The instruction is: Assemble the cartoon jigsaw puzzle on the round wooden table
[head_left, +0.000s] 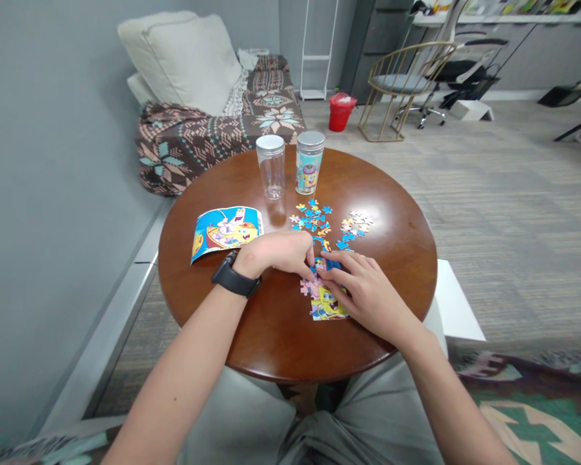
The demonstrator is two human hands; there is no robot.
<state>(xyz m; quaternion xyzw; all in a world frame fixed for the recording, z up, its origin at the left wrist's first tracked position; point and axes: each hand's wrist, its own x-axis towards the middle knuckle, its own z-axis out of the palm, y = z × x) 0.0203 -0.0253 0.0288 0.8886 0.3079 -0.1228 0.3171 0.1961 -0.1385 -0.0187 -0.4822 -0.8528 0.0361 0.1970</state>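
A partly joined jigsaw puzzle [326,303], showing a yellow cartoon face and pink parts, lies near the front of the round wooden table. My left hand [286,250], with a black watch on its wrist, comes in from the left. Its thumb and forefinger pinch down on a puzzle piece at the puzzle's upper left edge. Fingers outstretched, my right hand [363,287] rests over the puzzle's right side and hides part of it. Loose puzzle pieces [314,219] lie in a heap beyond my hands, with paler puzzle pieces [357,223] to the right.
A curled picture sheet [227,227] lies on the table [392,194] at left. At the back stand a clear jar [272,171] with a white lid and a printed canister [308,165]. Beyond are a covered sofa [213,132], a red bin [341,113] and a gold-framed chair [401,84].
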